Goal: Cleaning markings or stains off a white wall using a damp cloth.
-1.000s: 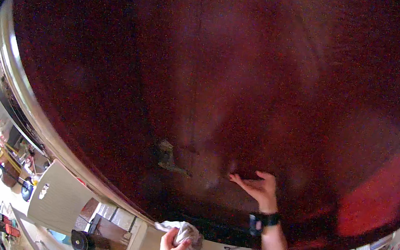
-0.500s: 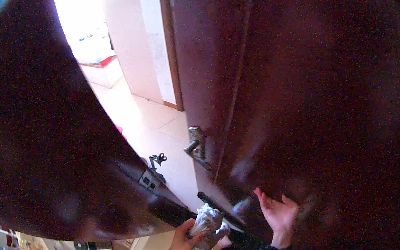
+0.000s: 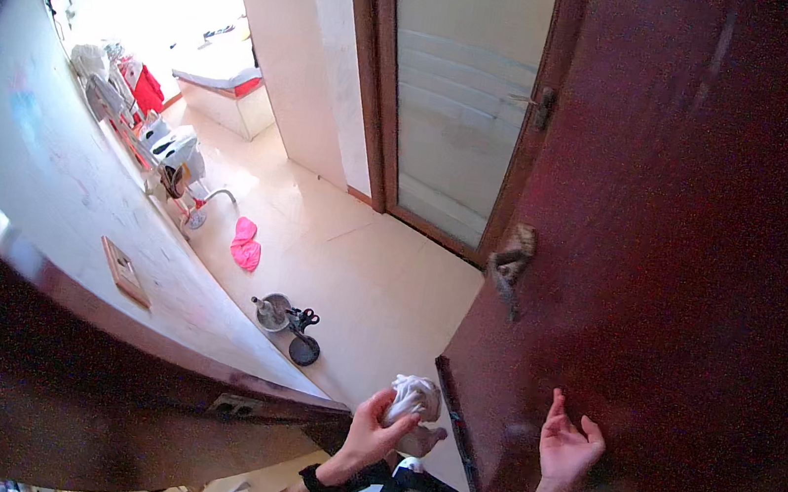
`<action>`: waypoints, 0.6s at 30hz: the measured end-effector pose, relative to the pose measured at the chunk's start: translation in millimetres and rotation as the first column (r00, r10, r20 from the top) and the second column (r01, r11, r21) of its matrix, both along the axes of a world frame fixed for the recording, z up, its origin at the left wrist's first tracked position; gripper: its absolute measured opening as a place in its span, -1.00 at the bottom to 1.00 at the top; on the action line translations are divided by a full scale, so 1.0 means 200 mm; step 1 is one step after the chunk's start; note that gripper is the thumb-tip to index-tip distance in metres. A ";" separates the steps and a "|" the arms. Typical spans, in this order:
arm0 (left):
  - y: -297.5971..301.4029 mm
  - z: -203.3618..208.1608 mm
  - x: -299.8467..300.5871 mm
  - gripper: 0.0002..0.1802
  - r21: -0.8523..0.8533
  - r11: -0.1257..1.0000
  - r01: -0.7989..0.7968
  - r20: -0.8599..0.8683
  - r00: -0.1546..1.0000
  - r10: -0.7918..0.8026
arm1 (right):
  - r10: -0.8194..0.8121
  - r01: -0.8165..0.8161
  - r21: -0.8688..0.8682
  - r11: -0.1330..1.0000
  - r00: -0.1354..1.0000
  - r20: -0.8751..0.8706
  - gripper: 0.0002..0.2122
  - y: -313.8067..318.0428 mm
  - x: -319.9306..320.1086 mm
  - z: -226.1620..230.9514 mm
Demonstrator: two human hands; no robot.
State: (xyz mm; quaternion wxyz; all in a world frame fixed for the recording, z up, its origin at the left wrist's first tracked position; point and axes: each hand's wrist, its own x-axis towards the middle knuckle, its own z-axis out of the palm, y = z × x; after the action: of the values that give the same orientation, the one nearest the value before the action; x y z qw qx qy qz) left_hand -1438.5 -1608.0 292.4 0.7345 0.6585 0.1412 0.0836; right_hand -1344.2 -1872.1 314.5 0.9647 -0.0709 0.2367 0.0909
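Note:
My left hand (image 3: 370,442) is closed around a crumpled white cloth (image 3: 416,398), low in the middle of the view. To the right, my right hand (image 3: 569,450) is raised with palm up and fingers apart, holding nothing. Behind it stands a dark red door (image 3: 629,277), swung inward; whether the hand touches it I cannot tell. A metal lever handle (image 3: 511,263) sits on the door's left side, above and left of my right hand.
Along the left wall (image 3: 54,181), a metal bowl (image 3: 274,312) and a round black object (image 3: 304,351) rest on the pale floor. Farther off lies a pink item (image 3: 246,244), near a clothes-laden rack (image 3: 168,147). A frosted glass door (image 3: 462,106) faces me.
The dark red door has swung wider to the right, bringing the floor, left wall and glass door into view. My left hand keeps the white cloth; my right hand stays open.

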 end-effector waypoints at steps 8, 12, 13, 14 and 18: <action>0.24 -0.10 0.51 -0.62 -0.014 0.996 -0.083 -0.008 0.997 0.083 | -0.138 0.102 -0.413 0.905 0.989 -0.058 -0.61 0.10 0.63 -0.22; 0.46 -0.16 0.79 -0.63 0.044 0.998 -0.040 -0.023 0.999 0.041 | 0.041 -0.030 -0.465 0.885 0.999 0.015 -0.76 0.41 1.02 -0.28; 0.51 -0.16 0.85 -0.64 0.050 0.996 -0.069 0.007 0.998 0.069 | 0.095 -0.083 -0.468 0.880 0.995 0.002 -0.77 0.50 1.12 -0.30; 0.56 -0.15 0.91 -0.65 0.059 0.993 -0.101 0.035 0.994 0.099 | 0.149 -0.138 -0.467 0.873 0.989 -0.014 -0.78 0.59 1.23 -0.30; 0.82 -0.10 1.07 -0.70 -0.023 0.992 -0.126 0.007 0.992 0.126 | 0.127 -0.228 -0.560 0.797 0.969 -0.214 -0.82 0.95 1.62 -0.38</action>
State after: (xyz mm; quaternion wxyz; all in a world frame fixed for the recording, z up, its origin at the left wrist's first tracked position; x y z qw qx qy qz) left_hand -1224.9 -1444.7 272.3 0.7356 0.6397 0.1802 0.1309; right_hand -1020.5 -1681.9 239.5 0.8611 -0.3755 0.3247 0.1101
